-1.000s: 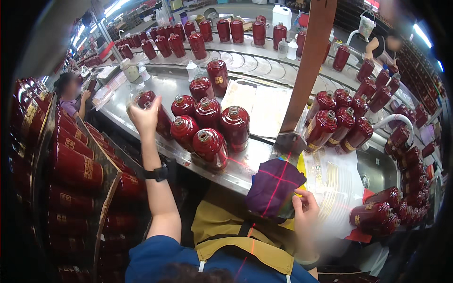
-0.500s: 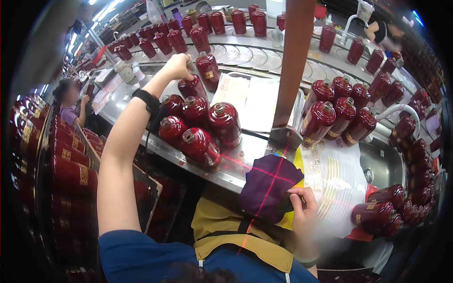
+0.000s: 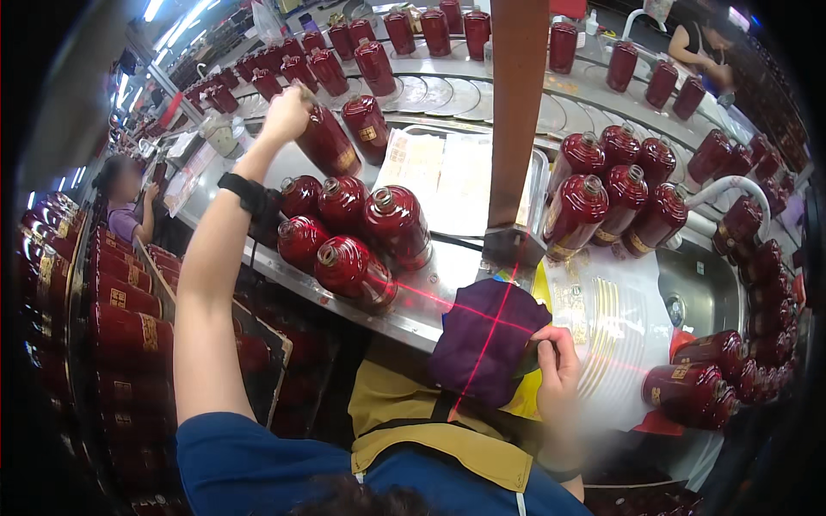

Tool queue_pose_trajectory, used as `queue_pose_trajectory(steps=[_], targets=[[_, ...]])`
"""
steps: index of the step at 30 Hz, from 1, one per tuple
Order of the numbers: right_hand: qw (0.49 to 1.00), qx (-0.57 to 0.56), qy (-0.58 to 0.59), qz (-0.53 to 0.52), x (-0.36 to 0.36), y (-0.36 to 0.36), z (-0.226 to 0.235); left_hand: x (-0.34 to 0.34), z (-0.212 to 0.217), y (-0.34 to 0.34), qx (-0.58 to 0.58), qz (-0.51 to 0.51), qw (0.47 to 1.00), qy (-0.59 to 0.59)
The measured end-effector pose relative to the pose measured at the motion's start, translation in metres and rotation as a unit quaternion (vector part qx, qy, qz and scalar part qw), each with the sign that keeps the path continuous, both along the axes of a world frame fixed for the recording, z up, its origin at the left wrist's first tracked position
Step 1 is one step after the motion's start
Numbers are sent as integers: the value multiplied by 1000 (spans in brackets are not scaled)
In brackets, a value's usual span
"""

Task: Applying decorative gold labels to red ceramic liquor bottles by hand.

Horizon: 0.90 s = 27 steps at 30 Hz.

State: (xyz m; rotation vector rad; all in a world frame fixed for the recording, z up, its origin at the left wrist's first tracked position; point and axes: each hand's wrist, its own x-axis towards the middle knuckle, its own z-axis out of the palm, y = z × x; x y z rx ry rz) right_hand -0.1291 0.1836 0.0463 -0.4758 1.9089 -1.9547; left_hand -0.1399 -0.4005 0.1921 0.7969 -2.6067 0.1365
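My left hand (image 3: 286, 114) is stretched forward and grips the neck of a dark red glazed bottle (image 3: 329, 144), which leans tilted above the steel counter (image 3: 430, 305). Just below my forearm stands a cluster of several similar red bottles (image 3: 348, 228) with open necks. My right hand (image 3: 557, 371) is close to my body and holds a dark purple checked cloth (image 3: 483, 342), crossed by red laser lines. Beside it lies a white sheet with gold printed arcs (image 3: 607, 331).
More red bottles stand at the right (image 3: 615, 193) and ride a curved conveyor at the back (image 3: 404, 34). A brown post (image 3: 518, 112) rises mid-counter over a tray of printed sheets (image 3: 443, 176). Red boxes are stacked at left (image 3: 112, 301). Other people sit at far left (image 3: 125, 202) and top right (image 3: 701, 47).
My left arm has reached farther forward and taken hold of a bottle, which now tilts off the counter. My right hand with the cloth has stayed in place.
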Motion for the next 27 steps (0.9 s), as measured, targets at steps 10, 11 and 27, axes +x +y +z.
queue_pose_trajectory(steps=[10, 11, 27], targets=[[998, -32, -6, 48, 16, -6, 38, 61, 196, 147, 155, -284, 941, 103], [998, -40, 6, 54, 15, -11, 45, 69, 187, 177, 262, -375, 883, 107], [970, -199, -52, 126, -22, -28, 59, 58, 148, 232, 348, -360, 862, 75]])
